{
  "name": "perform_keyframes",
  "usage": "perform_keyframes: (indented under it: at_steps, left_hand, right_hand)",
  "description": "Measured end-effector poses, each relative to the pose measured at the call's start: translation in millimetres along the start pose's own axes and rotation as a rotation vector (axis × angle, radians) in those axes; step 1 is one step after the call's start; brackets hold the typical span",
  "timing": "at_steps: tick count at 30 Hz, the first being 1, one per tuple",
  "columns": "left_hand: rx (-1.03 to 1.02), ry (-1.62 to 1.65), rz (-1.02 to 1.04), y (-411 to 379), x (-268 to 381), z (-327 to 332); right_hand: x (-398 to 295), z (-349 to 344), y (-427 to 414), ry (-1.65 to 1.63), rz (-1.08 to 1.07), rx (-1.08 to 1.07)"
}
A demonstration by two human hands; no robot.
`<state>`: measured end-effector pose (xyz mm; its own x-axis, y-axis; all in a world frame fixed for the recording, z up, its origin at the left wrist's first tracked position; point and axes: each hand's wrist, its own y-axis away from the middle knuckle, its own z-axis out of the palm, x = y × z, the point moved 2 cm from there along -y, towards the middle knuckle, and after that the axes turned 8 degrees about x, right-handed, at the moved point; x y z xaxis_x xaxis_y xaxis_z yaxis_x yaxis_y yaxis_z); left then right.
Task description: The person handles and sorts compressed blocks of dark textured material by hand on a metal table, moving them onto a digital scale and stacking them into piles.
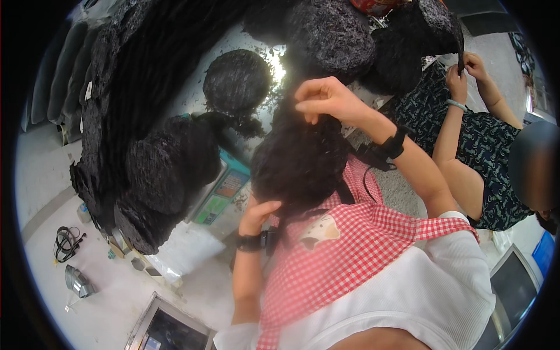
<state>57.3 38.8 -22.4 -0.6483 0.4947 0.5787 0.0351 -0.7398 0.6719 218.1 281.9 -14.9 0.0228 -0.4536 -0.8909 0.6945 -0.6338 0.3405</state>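
Note:
A round, dark disc that looks like dried seaweed (299,168) is held in front of my apron. My left hand (260,214) grips its lower edge, thumb on top and the other fingers hidden beneath. Over the far part of the disc is my right hand (323,100), fingers curled and thumb close to the fingertips; whether it pinches anything cannot be told. Another seaweed disc (237,81) lies flat on the shiny metal tabletop (218,48), with loose dark scraps around it.
Large stacks of seaweed discs (157,170) rise at left, beside a teal-edged scale (223,188). More discs (330,37) pile up at the far side near a red container (376,5). At right, a co-worker's hands (463,72) hold a dark sheet. A plastic bag (188,249) lies lower left.

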Motion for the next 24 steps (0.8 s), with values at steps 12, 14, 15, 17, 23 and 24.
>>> perform_keyframes:
  at_steps: [12, 14, 15, 17, 23, 24]
  left_hand:
    - [0.059, 0.191, -0.062, -24.8, 14.6, -1.9]
    - [0.145, 0.160, -0.014, -26.0, 15.9, 6.4]
    - [0.187, 0.143, 0.009, -26.3, 17.0, 9.7]
    - [0.152, 0.133, -0.004, -25.1, 18.8, 8.8]
    - [0.106, 0.117, 0.011, -25.7, 19.9, 12.6]
    - [0.096, 0.113, 0.011, -25.6, 21.4, 13.4]
  right_hand:
    - [-8.5, -20.9, -25.4, -0.380, 0.003, 0.057]
    - [-3.9, -22.3, -29.0, -0.409, -0.005, 0.042]
    - [-1.3, -23.8, -30.7, -0.414, -0.001, 0.066]
    - [1.1, -26.0, -33.1, -0.426, 0.008, 0.116]
    - [-6.3, -24.8, -33.7, -0.383, 0.039, 0.153]
    - [-5.8, -25.5, -34.6, -0.412, 0.051, 0.136]
